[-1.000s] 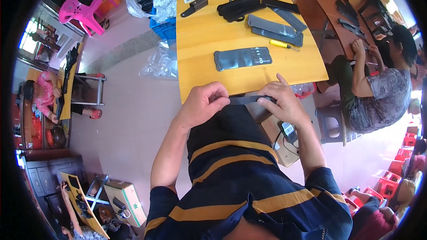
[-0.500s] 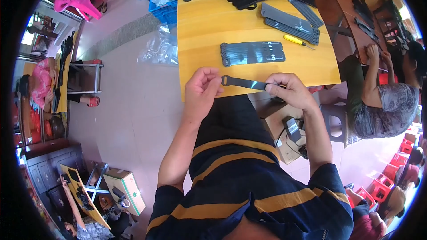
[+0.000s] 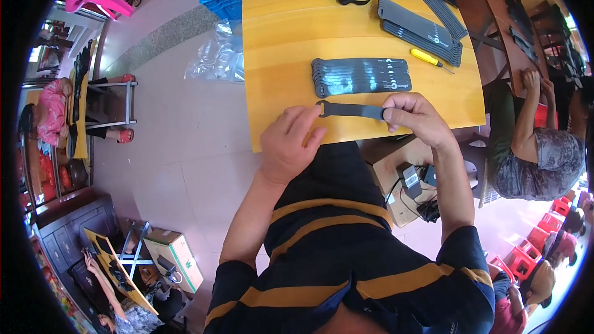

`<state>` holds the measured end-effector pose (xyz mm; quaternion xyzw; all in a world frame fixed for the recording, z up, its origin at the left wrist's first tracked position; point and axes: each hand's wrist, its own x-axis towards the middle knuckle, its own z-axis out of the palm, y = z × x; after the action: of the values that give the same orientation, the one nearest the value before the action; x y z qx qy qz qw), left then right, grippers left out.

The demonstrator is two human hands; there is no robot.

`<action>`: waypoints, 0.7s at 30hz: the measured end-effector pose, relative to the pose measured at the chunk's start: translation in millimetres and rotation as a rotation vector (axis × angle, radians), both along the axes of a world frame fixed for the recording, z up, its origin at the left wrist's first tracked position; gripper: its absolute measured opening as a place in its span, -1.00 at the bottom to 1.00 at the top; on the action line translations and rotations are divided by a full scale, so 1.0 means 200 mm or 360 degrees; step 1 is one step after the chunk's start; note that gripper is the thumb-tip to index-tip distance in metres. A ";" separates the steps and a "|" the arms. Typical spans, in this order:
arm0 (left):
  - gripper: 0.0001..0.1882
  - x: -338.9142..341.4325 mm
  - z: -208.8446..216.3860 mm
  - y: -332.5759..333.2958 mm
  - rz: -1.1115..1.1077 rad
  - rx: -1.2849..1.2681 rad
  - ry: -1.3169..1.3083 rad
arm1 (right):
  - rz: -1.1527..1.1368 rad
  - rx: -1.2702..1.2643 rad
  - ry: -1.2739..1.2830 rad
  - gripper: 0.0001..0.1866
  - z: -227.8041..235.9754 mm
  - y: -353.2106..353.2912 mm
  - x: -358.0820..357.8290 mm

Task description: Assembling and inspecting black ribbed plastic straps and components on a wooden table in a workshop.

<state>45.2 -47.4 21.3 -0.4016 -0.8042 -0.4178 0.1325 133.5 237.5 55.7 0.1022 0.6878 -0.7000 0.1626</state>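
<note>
- A yellow wooden table bears a stack of black straps.
- On the worker's side of that stack, the right hand pinches a single strap.
- The left hand, fingers parted, hovers by its looped end; I can't tell whether they touch.

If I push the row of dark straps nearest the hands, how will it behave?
The row of dark straps probably will not roll or tip, as it lies flat on the table. Its glossy shine suggests a smooth, perhaps slippery surface. Its overlapping layers may also fan out unless joined.
</note>
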 end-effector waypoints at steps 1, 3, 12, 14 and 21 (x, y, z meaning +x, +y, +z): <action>-0.58 0.00 -0.01 0.00 0.0001 -0.0003 -0.0004 | 0.0011 -0.0047 0.0009 -0.81 0.00 0.00 0.00; -0.60 0.00 -0.05 0.00 0.0047 -0.0019 0.0139 | 0.0005 -0.0088 -0.0011 -0.81 -0.01 0.00 0.00; -0.67 -0.05 -0.06 -0.01 0.0029 0.0240 -0.0239 | 0.0000 -0.0097 -0.0050 -0.81 -0.02 0.01 -0.03; -0.67 -0.02 -0.04 -0.02 0.0027 0.0245 -0.0339 | -0.0005 -0.0096 -0.0051 -0.81 -0.03 0.01 -0.03; -0.62 -0.04 -0.10 0.02 0.0069 0.0183 -0.0110 | -0.0013 -0.0129 -0.0069 -0.81 -0.06 0.02 -0.05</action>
<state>38.2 -44.0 1.9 -0.3610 -0.7915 -0.4740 0.1365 122.6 242.2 44.6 0.1136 0.6549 -0.7255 0.1785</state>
